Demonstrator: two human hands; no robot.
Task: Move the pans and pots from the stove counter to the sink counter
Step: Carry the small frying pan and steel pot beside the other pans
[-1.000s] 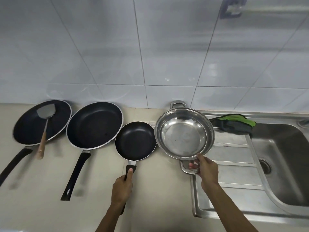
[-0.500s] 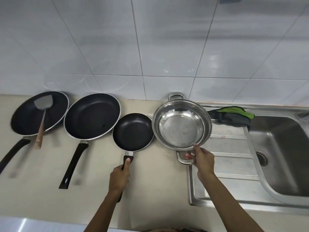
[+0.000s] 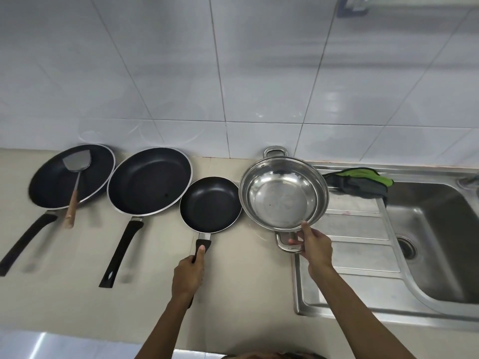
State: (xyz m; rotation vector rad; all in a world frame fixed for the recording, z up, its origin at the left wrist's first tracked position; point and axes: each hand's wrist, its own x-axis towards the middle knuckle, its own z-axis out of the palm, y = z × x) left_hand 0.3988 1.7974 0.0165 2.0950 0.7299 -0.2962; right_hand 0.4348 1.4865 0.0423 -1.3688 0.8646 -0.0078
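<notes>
Head view: small pan (image 3: 210, 204) beyond left hand (image 3: 187, 276).

Hands (image 3: 188, 277) on small pan (image 3: 210, 204), steel pot (image 3: 283, 193)

Black pans (image 3: 210, 204) — silver pot (image 3: 283, 194), green-grey cloth (image 3: 363, 181), beige counter (image 3: 243, 275).

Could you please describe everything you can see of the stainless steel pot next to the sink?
The stainless steel pot is a wide, shallow, shiny round vessel with two loop handles, one toward the tiled wall and one toward the person. It is empty, with a few small dark specks on its base. It appears tilted, its opening tipped toward the camera. It sits where the beige counter meets the drainboard, close beside the small black frying pan. The right hand grips its near handle, thumb on the rim.
</notes>
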